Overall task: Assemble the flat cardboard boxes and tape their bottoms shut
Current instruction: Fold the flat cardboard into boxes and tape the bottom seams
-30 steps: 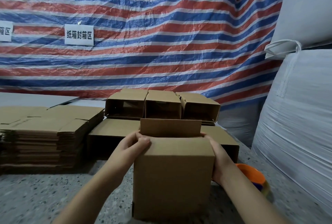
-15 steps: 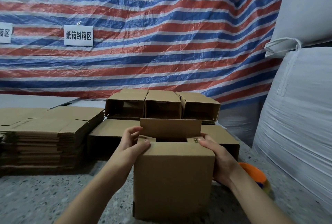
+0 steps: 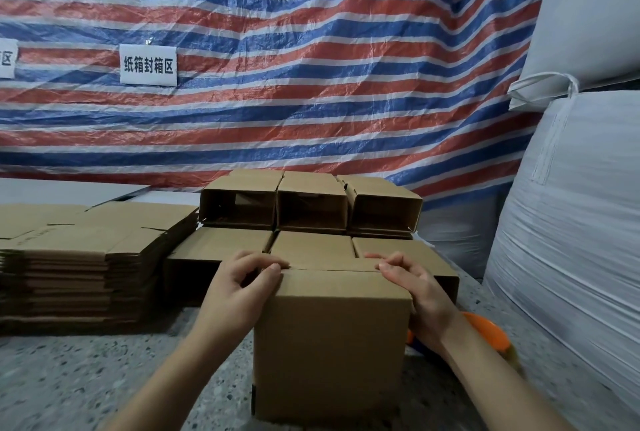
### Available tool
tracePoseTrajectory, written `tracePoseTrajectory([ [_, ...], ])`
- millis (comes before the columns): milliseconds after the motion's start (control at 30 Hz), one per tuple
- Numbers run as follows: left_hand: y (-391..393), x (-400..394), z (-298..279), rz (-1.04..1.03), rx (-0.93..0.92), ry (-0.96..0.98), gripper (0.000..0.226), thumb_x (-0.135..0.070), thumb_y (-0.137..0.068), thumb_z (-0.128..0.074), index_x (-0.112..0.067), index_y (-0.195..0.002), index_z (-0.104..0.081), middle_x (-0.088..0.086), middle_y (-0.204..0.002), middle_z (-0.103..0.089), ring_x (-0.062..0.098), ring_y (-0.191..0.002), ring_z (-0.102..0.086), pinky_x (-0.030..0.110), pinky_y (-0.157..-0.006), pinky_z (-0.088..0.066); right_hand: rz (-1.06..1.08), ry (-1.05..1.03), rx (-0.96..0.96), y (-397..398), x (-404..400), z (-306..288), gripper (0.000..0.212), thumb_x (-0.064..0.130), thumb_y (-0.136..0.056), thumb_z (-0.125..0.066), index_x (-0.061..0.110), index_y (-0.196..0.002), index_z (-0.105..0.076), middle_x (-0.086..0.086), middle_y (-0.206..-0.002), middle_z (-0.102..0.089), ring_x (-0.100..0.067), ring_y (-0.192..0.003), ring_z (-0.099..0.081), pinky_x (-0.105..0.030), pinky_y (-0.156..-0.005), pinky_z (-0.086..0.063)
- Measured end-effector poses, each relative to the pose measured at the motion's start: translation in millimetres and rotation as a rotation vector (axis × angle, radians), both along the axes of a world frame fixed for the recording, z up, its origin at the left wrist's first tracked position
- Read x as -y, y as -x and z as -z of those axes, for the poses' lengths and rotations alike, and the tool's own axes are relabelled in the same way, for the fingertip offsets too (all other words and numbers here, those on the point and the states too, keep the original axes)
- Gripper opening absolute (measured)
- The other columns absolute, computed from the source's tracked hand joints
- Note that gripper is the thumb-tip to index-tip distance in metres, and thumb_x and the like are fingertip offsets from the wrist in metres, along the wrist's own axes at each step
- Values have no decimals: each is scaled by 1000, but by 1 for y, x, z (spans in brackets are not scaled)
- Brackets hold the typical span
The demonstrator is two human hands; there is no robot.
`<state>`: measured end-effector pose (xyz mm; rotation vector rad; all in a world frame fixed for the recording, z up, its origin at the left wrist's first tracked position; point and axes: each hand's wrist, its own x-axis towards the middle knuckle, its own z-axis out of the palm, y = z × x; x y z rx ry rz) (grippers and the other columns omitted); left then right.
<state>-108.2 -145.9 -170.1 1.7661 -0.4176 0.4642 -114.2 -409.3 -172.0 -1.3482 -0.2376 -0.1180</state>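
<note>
Left hand (image 3: 239, 288): fingers curled, thumb pressing the top edge of the upright brown cardboard box (image 3: 330, 344); the box stands on the speckled bench (image 3: 86, 382)
Right hand (image 3: 420, 295): fingers bent over the box's folded flap
Hidden: orange object (image 3: 488, 332), perhaps a tape dispenser, behind the right wrist
Writing: white sign (image 3: 148, 64) reads 纸箱封箱区

I'm in a packing or warehouse workspace. Behind my bench hangs a red, white and blue striped tarp (image 3: 311, 67) with a paper sign (image 3: 148, 65) printed in Chinese taped to it. Flat cartons (image 3: 69, 257) are stacked along the left edge of the speckled bench (image 3: 86, 378), and made-up boxes (image 3: 311, 204) are piled at the back edge. Big white woven bulk sacks (image 3: 571, 223) crowd in on the right.
</note>
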Motion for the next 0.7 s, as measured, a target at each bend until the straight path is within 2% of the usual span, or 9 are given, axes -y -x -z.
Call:
tracePoseTrajectory([
  [100, 5, 0, -4, -16, -5, -30, 17, -22, -95, -60, -28, -91, -75, -9, -105, -64, 13, -106, -56, 48, -97, -46, 17, -22, -4, 1, -3, 1, 12, 20, -83, -66, 11, -79, -58, -13, -129, -63, -34, -110, -63, -41, -88, -57],
  [167, 7, -1, -10, -41, 11, -125, 17, -26, -96, -57, -29, -94, -73, -14, -105, -62, 11, -108, -54, 45, -97, -46, 23, -8, -9, 2, -4, 0, 13, 21, -83, -65, 10, -81, -58, -14, -129, -63, -36, -110, -63, -42, -88, -55],
  [233, 10, -1, -17, -157, 66, -400, 19, -34, -98, -51, -32, -101, -70, -19, -107, -60, 11, -113, -49, 43, -100, -44, 36, 23, -17, 3, -4, -3, 15, 23, -82, -66, 10, -82, -58, -13, -129, -63, -36, -111, -62, -41, -87, -55],
  [300, 17, 6, -28, -297, 188, -735, 34, -46, -97, -39, -35, -114, -66, -18, -116, -60, 12, -122, -46, 40, -109, -37, 43, 54, -21, 4, -4, -5, 16, 24, -80, -67, 11, -82, -59, -13, -128, -63, -36, -111, -62, -40, -86, -54],
  [367, 24, 21, -38, -247, 247, -889, 54, -59, -92, -25, -37, -131, -56, -16, -135, -54, 11, -130, -42, 37, -114, -28, 51, 57, -23, 4, -5, -5, 15, 24, -81, -67, 11, -83, -59, -14, -128, -63, -37, -114, -61, -41, -89, -53],
  [433, 23, 39, -43, -80, 249, -948, 60, -66, -92, -21, -40, -140, -44, -14, -150, -42, 11, -137, -38, 36, -114, -28, 55, 55, -35, 4, -5, -5, 15, 26, -81, -68, 13, -83, -61, -14, -127, -63, -38, -114, -60, -45, -93, -52],
  [500, 16, 53, -45, 24, 233, -1037, 55, -65, -95, -22, -41, -139, -45, -12, -154, -37, 13, -139, -37, 38, -112, -31, 54, 57, -44, 5, -6, -5, 12, 28, -81, -68, 17, -81, -64, -14, -125, -63, -37, -108, -61, -46, -91, -53],
  [600, 3, 55, -41, 69, 184, -1077, 55, -63, -98, -22, -38, -143, -42, -13, -152, -40, 9, -139, -37, 33, -110, -31, 59, 68, -55, 7, -6, -6, 12, 30, -79, -70, 19, -80, -65, -14, -123, -62, -34, -104, -61, -41, -83, -54],
  [700, -3, 53, -36, 72, 196, -1092, 60, -65, -97, -20, -36, -147, -36, -14, -153, -39, 8, -140, -35, 34, -112, -30, 40, 162, -68, 9, -3, -12, 25, 35, -81, -68, 15, -95, -62, -9, -115, -65, -29, -98, -63, -33, -74, -54],
])
